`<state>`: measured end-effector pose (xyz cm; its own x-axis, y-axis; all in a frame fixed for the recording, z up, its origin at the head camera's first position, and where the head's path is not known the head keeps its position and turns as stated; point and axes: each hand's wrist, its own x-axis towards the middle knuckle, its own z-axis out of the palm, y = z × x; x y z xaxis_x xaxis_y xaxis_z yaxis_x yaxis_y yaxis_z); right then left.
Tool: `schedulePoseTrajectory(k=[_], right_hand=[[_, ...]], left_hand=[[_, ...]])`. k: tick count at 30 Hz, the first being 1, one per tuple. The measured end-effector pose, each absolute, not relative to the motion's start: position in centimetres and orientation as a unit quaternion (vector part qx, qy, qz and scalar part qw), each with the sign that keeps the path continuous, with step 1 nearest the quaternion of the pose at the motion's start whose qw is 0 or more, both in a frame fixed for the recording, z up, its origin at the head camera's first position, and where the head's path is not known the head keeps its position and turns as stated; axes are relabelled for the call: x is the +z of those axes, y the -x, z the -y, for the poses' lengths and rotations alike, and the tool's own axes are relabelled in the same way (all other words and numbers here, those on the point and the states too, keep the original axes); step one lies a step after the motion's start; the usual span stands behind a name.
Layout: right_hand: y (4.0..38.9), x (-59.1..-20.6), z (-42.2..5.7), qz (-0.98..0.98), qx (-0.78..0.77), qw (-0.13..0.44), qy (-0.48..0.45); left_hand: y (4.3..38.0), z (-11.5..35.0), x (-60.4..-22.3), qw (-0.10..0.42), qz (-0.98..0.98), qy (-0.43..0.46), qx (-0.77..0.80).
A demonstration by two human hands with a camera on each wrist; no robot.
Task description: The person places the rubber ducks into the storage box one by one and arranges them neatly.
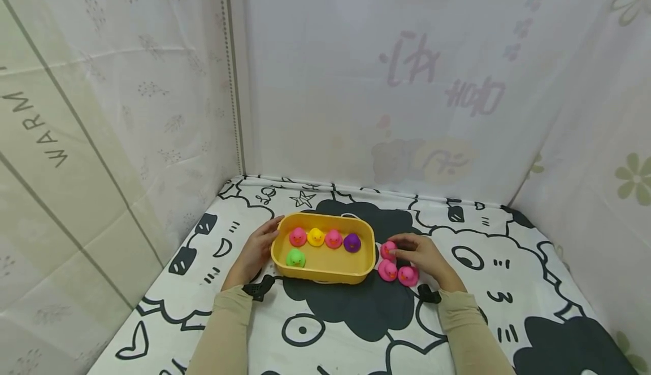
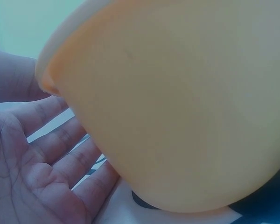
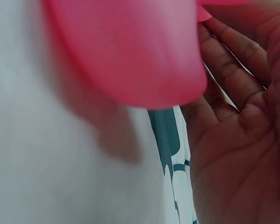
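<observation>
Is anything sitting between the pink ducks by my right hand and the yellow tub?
Nothing visible does. The three pink ducks lie beside the yellow tub, right of its wall, on the cloth. The right hand touches the far duck.

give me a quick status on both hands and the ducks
Left hand flat against yellow tub, fingers straight. Right hand touching pink ducks beside tub; grip unclear. Five ducks inside. Nothing blocking.
</observation>
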<state>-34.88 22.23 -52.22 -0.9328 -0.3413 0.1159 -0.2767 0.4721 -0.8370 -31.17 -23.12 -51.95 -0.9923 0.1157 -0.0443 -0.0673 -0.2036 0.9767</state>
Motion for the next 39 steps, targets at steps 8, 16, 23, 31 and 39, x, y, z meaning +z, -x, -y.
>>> schedulePoseTrajectory(k=[8, 16, 23, 31, 39], right_hand=[[34.7, -52.2, -22.6, -0.849, -0.496, 0.030, 0.180], [34.8, -52.1, -22.7, -0.851, -0.494, 0.023, 0.178], [34.9, -52.5, -23.1, -0.850, -0.500, 0.021, 0.165], [34.7, -52.1, -23.2, -0.840, -0.513, 0.009, 0.176], [34.2, -50.4, -22.1, -0.837, -0.518, 0.000, 0.177]], left_hand=[[31.1, 22.8, -52.2, 0.064, -0.627, -0.021, 0.776], [31.2, 22.6, -52.4, 0.056, -0.627, -0.023, 0.777], [31.3, 22.4, -52.6, 0.064, -0.627, -0.019, 0.776], [31.4, 22.2, -52.4, 0.061, -0.624, -0.019, 0.779], [31.3, 23.1, -52.7, 0.060, -0.629, -0.025, 0.775]])
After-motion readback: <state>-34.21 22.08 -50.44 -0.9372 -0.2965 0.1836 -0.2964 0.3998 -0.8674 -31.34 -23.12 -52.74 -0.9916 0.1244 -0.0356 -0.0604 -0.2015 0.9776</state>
